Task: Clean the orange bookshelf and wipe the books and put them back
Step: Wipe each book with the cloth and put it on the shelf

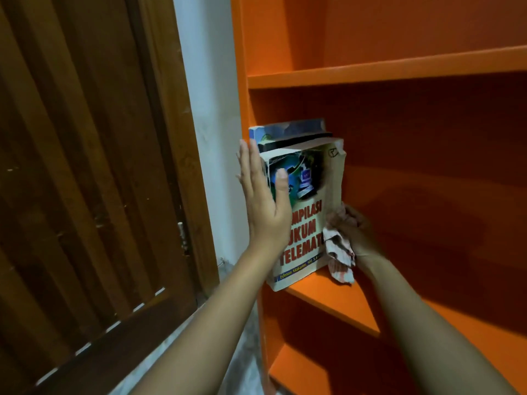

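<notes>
Seen from the head camera, a few books [288,135] stand upright at the left end of one board of the orange bookshelf [370,70], close against its side panel. The front paperback [309,220], the one with red lettering on its cover, has its lower corner just over the board's front lip. The left hand [261,201] lies flat against the spines, fingers straight and together and thumb laid across the cover. That is a spread, pushing grip, not a clasp. The right hand [355,226] is at the paperback's page edge, its fingers curled tight round a crumpled red-and-white cloth [339,252] that trails down onto the board.

I'd judge that paperback thick and fairly heavy, but limp. Its cover is torn and curling at the top corner, and the pages look swollen. Lifted by one cover alone it would likely sag and fan open, and the torn edge could rip further under the rag. It is best taken across the spine, thumb on one cover and fingers on the other, or squeezed between two flat palms. The painted board looks smooth, so the books should slide easily. A wooden door [85,166] and a pale wall [208,95] are to the left.
</notes>
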Demonstrator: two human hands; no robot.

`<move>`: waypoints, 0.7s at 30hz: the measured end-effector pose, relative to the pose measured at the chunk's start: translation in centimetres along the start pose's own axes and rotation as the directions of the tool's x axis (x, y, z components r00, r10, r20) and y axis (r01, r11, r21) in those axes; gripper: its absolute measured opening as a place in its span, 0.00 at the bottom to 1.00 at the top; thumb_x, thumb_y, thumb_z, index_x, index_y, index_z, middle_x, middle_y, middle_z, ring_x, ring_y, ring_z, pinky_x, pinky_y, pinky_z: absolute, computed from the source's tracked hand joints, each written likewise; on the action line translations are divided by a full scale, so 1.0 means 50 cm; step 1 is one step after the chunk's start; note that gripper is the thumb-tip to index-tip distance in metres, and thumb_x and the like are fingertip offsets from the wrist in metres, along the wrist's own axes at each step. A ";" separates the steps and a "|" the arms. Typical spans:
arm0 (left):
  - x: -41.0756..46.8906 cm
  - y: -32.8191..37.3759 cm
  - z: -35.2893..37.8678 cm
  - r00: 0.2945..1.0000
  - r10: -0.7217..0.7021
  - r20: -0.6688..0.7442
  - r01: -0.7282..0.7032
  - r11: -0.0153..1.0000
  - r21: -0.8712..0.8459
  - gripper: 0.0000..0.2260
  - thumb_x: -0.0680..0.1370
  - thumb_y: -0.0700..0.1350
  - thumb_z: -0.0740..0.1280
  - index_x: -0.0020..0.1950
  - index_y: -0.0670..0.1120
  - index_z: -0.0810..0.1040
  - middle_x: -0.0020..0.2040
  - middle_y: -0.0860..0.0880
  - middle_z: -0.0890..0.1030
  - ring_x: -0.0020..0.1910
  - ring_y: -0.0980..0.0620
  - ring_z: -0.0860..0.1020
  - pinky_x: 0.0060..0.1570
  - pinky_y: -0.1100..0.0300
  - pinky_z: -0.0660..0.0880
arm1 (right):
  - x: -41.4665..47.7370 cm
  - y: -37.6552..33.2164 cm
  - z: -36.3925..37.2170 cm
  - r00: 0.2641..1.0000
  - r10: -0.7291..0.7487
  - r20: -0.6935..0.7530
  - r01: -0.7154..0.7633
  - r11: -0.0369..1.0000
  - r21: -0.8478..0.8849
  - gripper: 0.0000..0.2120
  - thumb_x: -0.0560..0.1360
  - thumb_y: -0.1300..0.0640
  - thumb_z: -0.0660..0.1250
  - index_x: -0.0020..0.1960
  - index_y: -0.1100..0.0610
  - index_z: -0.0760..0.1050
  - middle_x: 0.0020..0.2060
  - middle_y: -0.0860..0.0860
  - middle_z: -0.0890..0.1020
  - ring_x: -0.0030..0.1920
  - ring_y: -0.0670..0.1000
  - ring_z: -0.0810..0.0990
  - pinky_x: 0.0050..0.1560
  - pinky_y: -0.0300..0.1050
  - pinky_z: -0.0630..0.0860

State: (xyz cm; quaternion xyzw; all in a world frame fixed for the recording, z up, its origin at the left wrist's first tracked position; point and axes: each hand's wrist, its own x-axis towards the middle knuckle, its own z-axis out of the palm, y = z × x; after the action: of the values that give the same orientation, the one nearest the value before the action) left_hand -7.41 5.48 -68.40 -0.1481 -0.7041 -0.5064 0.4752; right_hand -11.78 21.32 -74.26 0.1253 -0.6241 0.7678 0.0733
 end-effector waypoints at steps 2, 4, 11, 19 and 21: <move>0.001 -0.011 0.013 1.000 0.029 -0.005 -0.029 0.999 0.041 0.25 0.82 0.47 0.55 0.75 0.52 0.47 0.78 0.46 0.46 0.77 0.51 0.45 0.74 0.40 0.51 | 0.014 0.015 -0.007 0.999 0.002 0.037 -0.003 1.000 0.025 0.16 0.71 0.61 0.67 0.58 0.62 0.75 0.45 0.50 0.85 0.44 0.48 0.84 0.40 0.42 0.79; 0.001 -0.013 0.022 0.999 0.047 -0.024 -0.046 0.998 0.050 0.25 0.82 0.48 0.55 0.76 0.51 0.48 0.78 0.45 0.46 0.77 0.49 0.45 0.73 0.38 0.52 | 0.017 0.024 -0.007 0.999 0.006 0.051 -0.009 0.999 0.047 0.21 0.68 0.55 0.69 0.59 0.61 0.75 0.48 0.52 0.85 0.48 0.51 0.84 0.42 0.42 0.80; -0.011 -0.021 0.019 0.999 0.051 -0.003 -0.050 0.991 0.122 0.28 0.80 0.49 0.60 0.76 0.48 0.51 0.78 0.43 0.48 0.77 0.48 0.46 0.73 0.40 0.53 | 0.009 0.030 0.006 0.990 0.015 -0.139 -0.032 0.992 -0.122 0.23 0.73 0.48 0.68 0.65 0.53 0.74 0.58 0.48 0.80 0.55 0.49 0.80 0.54 0.46 0.79; -0.011 -0.004 -0.003 0.999 0.005 0.044 -0.009 0.994 0.110 0.29 0.79 0.47 0.62 0.76 0.50 0.53 0.78 0.46 0.48 0.77 0.49 0.48 0.73 0.43 0.58 | -0.015 0.015 0.014 0.947 -0.035 -0.320 -0.008 0.991 -0.132 0.14 0.76 0.59 0.67 0.62 0.54 0.76 0.53 0.46 0.77 0.48 0.43 0.77 0.44 0.31 0.77; -0.011 0.000 -0.007 0.999 -0.005 0.052 0.000 0.994 0.105 0.29 0.79 0.47 0.62 0.76 0.50 0.53 0.78 0.47 0.48 0.77 0.50 0.48 0.71 0.42 0.60 | -0.022 0.012 0.009 0.941 -0.030 -0.337 -0.007 0.994 -0.108 0.14 0.76 0.61 0.67 0.62 0.56 0.76 0.52 0.47 0.78 0.44 0.39 0.77 0.43 0.29 0.77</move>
State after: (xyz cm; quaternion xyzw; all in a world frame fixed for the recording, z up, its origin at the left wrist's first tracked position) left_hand -6.96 5.36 -68.80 -0.1351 -0.7421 -0.4652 0.4632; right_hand -10.85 20.82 -75.07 -0.0088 -0.6418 0.7428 0.1902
